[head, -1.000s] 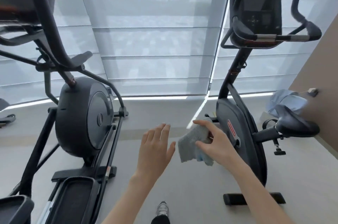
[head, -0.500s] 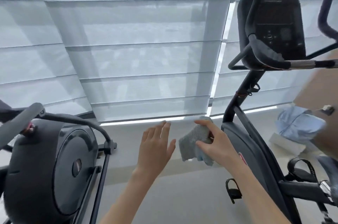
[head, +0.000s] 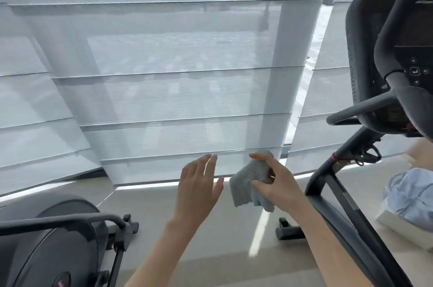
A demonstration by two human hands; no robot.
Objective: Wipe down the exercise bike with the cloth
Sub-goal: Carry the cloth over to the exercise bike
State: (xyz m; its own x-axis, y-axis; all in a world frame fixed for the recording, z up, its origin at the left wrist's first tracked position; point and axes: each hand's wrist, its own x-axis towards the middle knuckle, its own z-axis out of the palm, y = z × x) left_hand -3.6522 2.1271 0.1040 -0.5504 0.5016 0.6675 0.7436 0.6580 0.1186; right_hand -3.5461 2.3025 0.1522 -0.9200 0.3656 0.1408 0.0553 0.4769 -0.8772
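Note:
The black exercise bike (head: 332, 193) stands at the right, its console (head: 412, 64) and left handlebar (head: 360, 108) high at the right edge. My right hand (head: 278, 181) is shut on a grey-blue cloth (head: 248, 181), held in the air left of the bike's upright post and apart from it. My left hand (head: 198, 186) hovers beside the cloth with fingers spread, holding nothing. The bike's seat and pedals are out of view.
A dark elliptical trainer (head: 46, 240) fills the lower left. Sheer white blinds (head: 175, 90) cover the window ahead. A light-blue bundle of fabric (head: 410, 195) lies on a white box at the right. The bike's front foot (head: 290, 231) rests on the pale floor.
The view has moved forward and tilted up, so the bike's console looms larger at the right. Both hands keep the same pose, the cloth still in my right hand.

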